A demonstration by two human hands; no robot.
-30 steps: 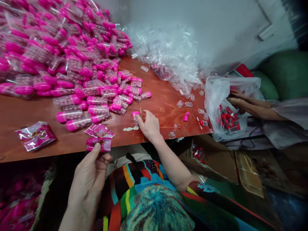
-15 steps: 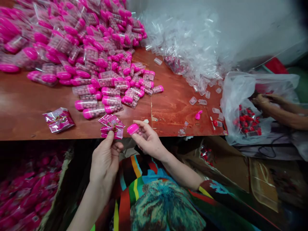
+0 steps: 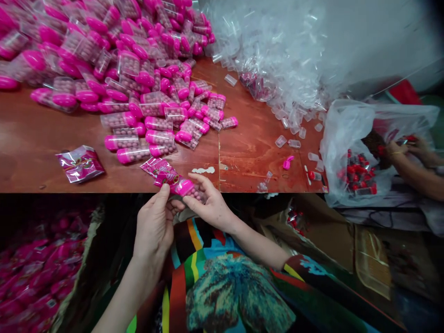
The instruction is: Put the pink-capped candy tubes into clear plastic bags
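My left hand (image 3: 157,222) pinches a pink printed wrapper (image 3: 161,171) between thumb and fingers at the table's front edge. In my right hand (image 3: 215,206) is a clear bottle with a pink cap (image 3: 184,187), its cap pointing left and meeting the wrapper's right end. Small pale pink balls show inside the bottle, partly covered by my fingers. A flat pink packet (image 3: 81,164) lies on the table to the left. Just beyond my hands, several pink-capped bottles (image 3: 133,154) filled with balls lie at the front of a large pile.
Clear empty tubes (image 3: 277,60) are heaped at the back of the brown table (image 3: 249,171). At right, another person's hands (image 3: 402,150) work over a plastic bag (image 3: 335,152) with red-capped items. Pink packets (image 3: 41,273) fill a container below left.
The bottle's cap has come against the wrapper, which now tilts down to the right. My hands are closer together. The other person's hands have moved right.
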